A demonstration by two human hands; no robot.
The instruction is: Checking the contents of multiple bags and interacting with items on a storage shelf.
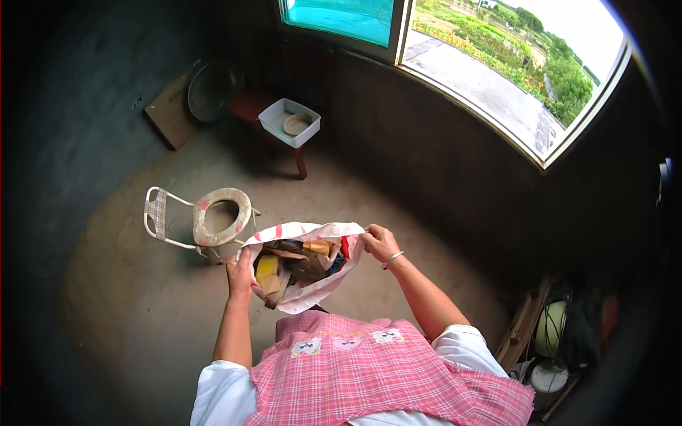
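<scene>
Between my two hands hangs a white bag point(306, 301) with red markings, its mouth held wide. My left hand point(238, 271) grips the rim on the left side. The opposite edge of the mouth is pinched in my right hand point(381, 243), which has a bangle point(393, 260) at the wrist. Inside lie crumpled scraps, among them a yellow piece point(267, 266), an orange piece point(318, 246) and some brown pieces. I cannot tell what most of the contents are. The bag's lower part is hidden from above.
Just beyond my left hand stands a metal-framed chair with a ring-shaped seat point(201, 226). A white plastic basin point(303, 139) holding a round dish rests on a red chair point(301, 162). Cardboard point(170, 114) leans at the wall. Wooden boards point(525, 325) and clutter lie right, below a window point(479, 101).
</scene>
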